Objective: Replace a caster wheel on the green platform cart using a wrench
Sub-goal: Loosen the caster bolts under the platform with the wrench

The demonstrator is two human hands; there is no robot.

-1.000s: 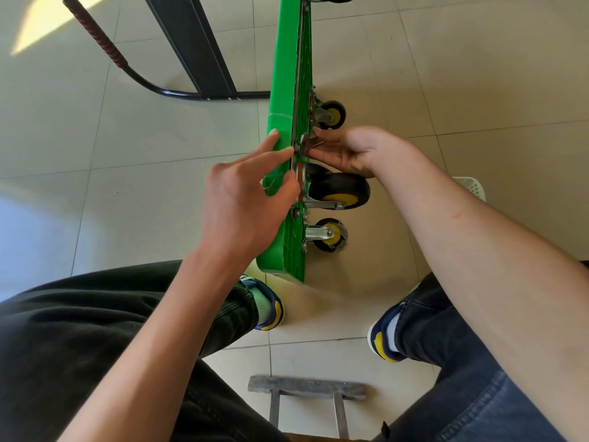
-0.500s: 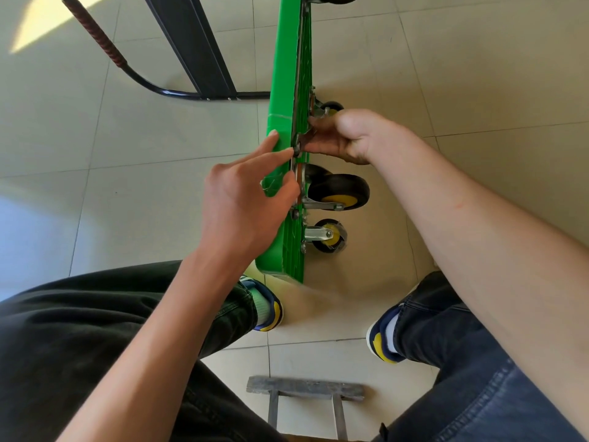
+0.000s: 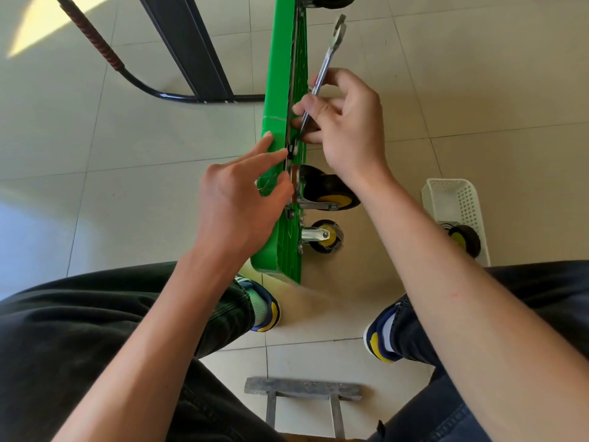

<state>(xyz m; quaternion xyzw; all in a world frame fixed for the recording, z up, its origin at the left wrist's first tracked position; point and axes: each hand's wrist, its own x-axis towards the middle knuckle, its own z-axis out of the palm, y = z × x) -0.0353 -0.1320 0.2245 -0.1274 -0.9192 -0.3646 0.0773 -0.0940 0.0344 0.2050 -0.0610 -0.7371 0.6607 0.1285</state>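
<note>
Two slip risks: right hand (image 3: 345, 122) pinching wrench (image 3: 322, 74) mid-shank, weak leverage, may jump fastener; left hand (image 3: 242, 199) fingertips only bracing green cart (image 3: 280, 74) edge, holding nothing.

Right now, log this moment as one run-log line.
cart: tipped on edge | right hand: grips wrench at caster plate | left hand: fingers on cart edge | spare wheel: in white basket

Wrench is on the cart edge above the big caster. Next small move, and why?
Probably swing the wrench with the right hand while the left hand braces the green cart: its lower end seems seated above the big caster.
</note>
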